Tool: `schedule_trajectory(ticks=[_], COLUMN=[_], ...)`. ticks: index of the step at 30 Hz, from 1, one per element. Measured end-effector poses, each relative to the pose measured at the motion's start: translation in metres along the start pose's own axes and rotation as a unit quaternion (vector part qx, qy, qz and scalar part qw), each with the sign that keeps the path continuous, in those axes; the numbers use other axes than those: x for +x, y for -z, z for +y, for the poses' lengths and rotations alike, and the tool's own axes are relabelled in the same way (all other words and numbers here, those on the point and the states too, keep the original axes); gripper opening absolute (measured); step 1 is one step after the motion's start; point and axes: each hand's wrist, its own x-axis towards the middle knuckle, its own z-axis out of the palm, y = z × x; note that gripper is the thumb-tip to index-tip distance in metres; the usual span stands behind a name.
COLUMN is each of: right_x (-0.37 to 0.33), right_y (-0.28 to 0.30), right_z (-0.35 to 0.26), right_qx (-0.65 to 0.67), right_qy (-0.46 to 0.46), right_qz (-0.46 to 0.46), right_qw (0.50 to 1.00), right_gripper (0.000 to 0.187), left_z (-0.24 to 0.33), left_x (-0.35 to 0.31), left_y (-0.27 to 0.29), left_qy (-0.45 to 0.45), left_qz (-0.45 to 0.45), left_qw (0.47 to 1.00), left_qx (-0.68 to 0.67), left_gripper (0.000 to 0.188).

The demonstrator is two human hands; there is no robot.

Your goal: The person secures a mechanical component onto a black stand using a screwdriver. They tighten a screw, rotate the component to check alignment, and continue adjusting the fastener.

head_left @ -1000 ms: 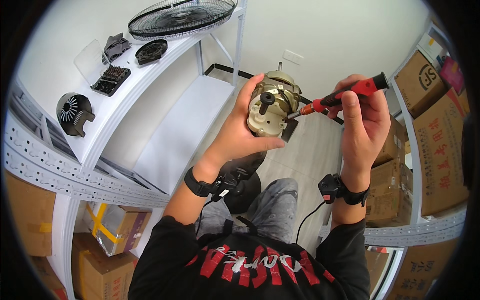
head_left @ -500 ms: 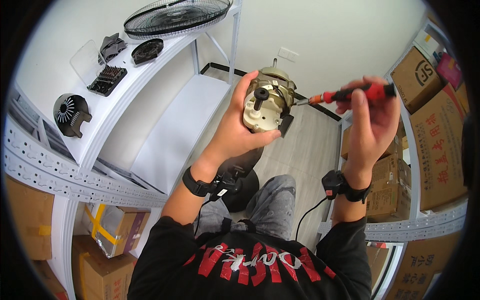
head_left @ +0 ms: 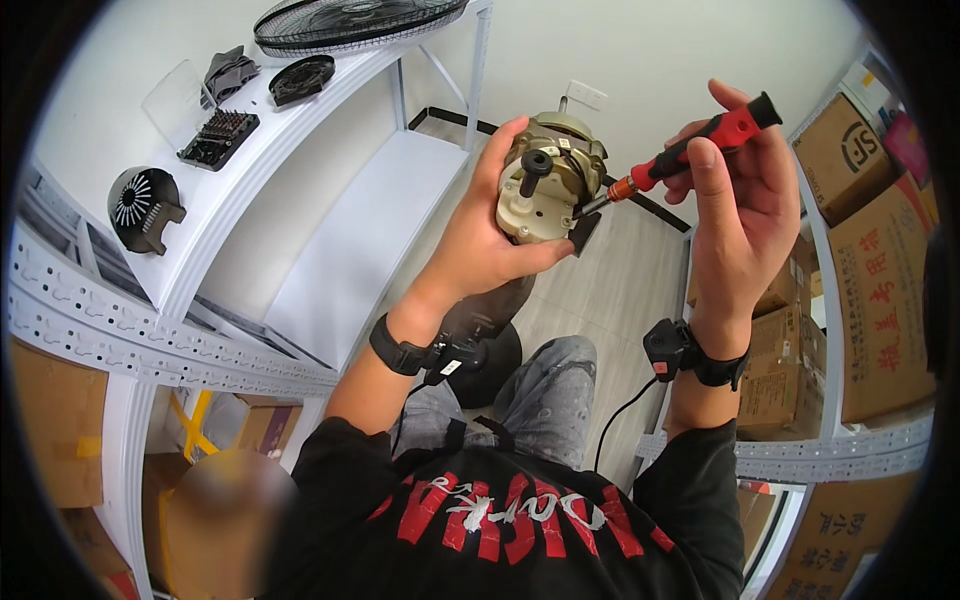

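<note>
Around a fan motor (head_left: 532,213) with a cream gearbox cover and a black knob (head_left: 537,162), my left hand (head_left: 478,225) is closed, thumb along the lower edge and fingers up the left side. A metal shaft sticks out at its far end. My right hand (head_left: 745,205) holds a red and black screwdriver (head_left: 690,155) between thumb and fingers, tilted with the handle up to the right. Its tip meets or nearly touches the cover's right edge, beside a dark flat piece (head_left: 586,236). The fan's dark stand (head_left: 490,315) shows below the motor.
On the white shelf (head_left: 235,170) at left lie a fan grille (head_left: 350,25), a black round part (head_left: 301,79), a grey cloth (head_left: 229,74), a bit set (head_left: 218,138) and a motor housing (head_left: 145,210). Cardboard boxes (head_left: 880,290) fill the right rack.
The screwdriver has swung to a steeper tilt, its handle rising and its tip coming to the cover's right edge. The motor has shifted slightly up and right in view.
</note>
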Motion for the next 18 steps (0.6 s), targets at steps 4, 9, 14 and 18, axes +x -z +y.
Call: schedule_trajectory(ticks=[4,9,14,18], right_x=[0.0027,0.0046,0.0082,0.0105], right_y=[-0.0044,-0.0063,-0.0057,-0.0041], right_z=[0.0037,0.0040,0.0032,0.0046], right_qx=[0.000,-0.004,-0.016,-0.024], right_qy=[-0.009,-0.022,-0.007,-0.006], right_qz=[-0.014,-0.023,-0.036,-0.045], right_qw=[1.000,0.999,0.999,0.999], right_gripper=[0.037,0.036,0.036,0.035], left_z=[0.0021,0.0034,0.0015,0.0027], left_x=[0.0003,0.0013,0.0007,0.0002], left_y=[-0.0006,-0.0028,-0.0027,-0.0024], left_qy=[0.006,0.003,0.003,0.001], left_qz=[-0.005,-0.004,0.000,0.002], left_qw=[1.000,1.000,0.999,1.000], left_qx=[-0.014,-0.021,-0.036,-0.025], left_gripper=[0.110,0.109,0.110,0.111])
